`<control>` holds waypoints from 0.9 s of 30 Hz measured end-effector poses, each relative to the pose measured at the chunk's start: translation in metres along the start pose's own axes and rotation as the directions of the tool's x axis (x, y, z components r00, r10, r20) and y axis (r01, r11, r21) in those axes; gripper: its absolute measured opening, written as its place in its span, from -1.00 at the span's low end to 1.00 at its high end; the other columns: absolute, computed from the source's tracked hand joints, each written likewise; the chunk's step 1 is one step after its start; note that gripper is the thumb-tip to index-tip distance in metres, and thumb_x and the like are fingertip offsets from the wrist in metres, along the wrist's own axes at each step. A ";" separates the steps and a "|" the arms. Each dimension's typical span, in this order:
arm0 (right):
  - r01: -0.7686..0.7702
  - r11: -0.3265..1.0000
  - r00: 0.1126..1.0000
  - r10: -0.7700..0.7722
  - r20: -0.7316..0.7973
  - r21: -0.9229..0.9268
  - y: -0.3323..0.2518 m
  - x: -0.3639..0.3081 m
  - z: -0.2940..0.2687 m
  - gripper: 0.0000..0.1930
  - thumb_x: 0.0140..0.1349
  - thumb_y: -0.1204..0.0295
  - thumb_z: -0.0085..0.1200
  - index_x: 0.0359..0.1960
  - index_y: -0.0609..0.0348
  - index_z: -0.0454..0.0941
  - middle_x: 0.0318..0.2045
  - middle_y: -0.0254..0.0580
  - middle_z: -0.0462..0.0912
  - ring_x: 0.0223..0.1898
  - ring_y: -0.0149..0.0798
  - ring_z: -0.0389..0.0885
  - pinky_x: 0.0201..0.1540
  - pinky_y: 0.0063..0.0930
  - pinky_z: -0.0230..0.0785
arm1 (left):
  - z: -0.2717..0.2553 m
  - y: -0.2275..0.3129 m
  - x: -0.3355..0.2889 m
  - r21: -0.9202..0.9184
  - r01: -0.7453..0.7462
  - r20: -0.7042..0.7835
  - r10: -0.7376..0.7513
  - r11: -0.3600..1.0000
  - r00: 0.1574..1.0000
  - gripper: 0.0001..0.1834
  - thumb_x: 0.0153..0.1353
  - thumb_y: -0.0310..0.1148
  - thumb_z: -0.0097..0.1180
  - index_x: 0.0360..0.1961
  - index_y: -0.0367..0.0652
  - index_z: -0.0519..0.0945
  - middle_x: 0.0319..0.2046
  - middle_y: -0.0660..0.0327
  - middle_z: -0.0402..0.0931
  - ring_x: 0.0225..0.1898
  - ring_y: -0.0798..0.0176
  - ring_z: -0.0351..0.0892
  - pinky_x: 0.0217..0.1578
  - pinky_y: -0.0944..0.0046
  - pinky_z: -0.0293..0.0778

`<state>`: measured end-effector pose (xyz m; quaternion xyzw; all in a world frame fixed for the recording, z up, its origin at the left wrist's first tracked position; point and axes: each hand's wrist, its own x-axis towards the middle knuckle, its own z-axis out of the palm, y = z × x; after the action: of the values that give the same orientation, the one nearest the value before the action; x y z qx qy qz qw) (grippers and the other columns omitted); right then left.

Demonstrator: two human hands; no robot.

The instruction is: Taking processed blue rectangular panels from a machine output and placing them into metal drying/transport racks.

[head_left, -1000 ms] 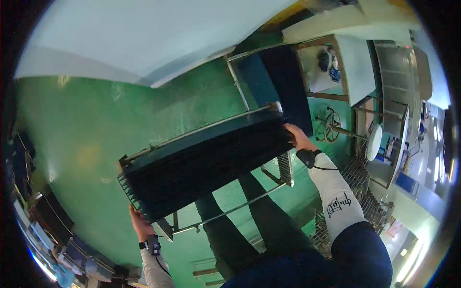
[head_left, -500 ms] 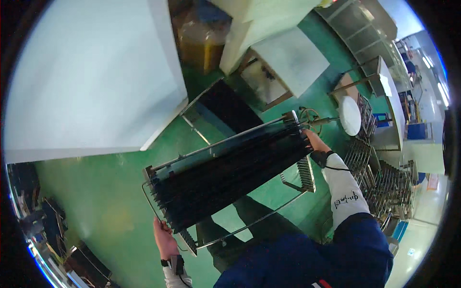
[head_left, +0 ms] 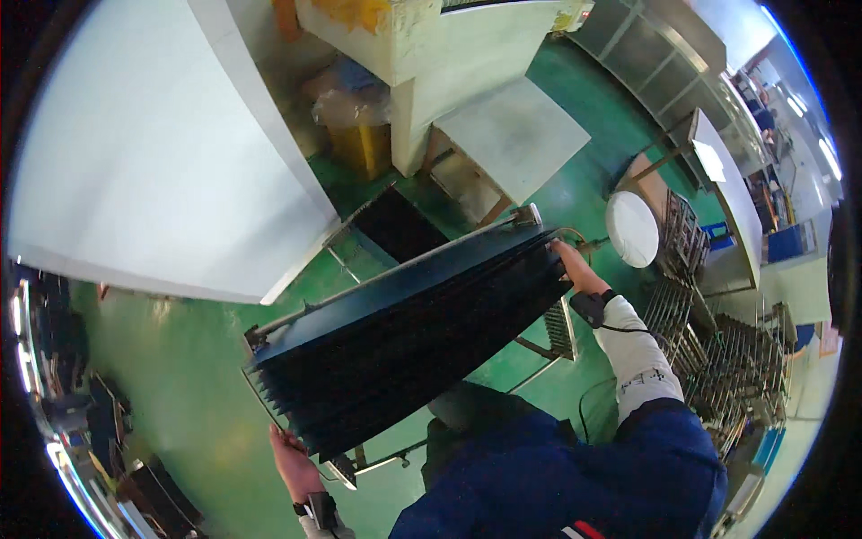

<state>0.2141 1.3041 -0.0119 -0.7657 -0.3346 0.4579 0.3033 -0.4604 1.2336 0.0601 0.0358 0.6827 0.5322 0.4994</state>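
Observation:
A row of thin black panels (head_left: 413,355) stretches slantwise in front of me, their edges stepped like teeth at the left end. Around it is a metal rack (head_left: 386,277) with a long far bar and a slotted side piece below my right wrist. My left hand (head_left: 294,463) is closed at the panels' near left corner, its fingertips partly hidden beneath. At the right end, my right hand (head_left: 575,268) grips the panels with the thumb side on top. A dark blue-grey surface shows between the far bar and the black panels.
A large white panel (head_left: 162,153) fills the upper left. Beyond the rack stand a low grey-topped table (head_left: 512,135) and a yellow bin (head_left: 359,148). At right are a round white stool (head_left: 632,229), several wire racks (head_left: 718,350) and a long table (head_left: 727,189). The floor is green.
The black panels now look larger and sit slightly further left and nearer my body, hiding more of the rack's near bar. Both hands keep their hold, and the view has shifted.

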 end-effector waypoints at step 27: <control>0.280 0.936 0.958 -0.287 0.000 -0.214 -0.040 0.204 -0.216 -0.44 0.37 0.00 -0.13 -0.13 0.39 0.53 -0.27 0.08 0.63 -0.22 -0.08 0.51 -0.06 -0.20 0.31 | 0.215 -0.167 -0.135 -0.164 0.066 -0.163 -0.093 0.984 0.982 -0.62 0.26 0.08 0.16 -0.47 0.04 0.44 -0.61 0.43 0.38 -0.60 0.47 0.32 -0.56 0.42 0.30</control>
<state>0.4724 1.4551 0.0030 -0.7445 -0.4834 0.3592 0.2882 -0.1583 1.2319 0.0337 -0.0768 0.6794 0.5653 0.4614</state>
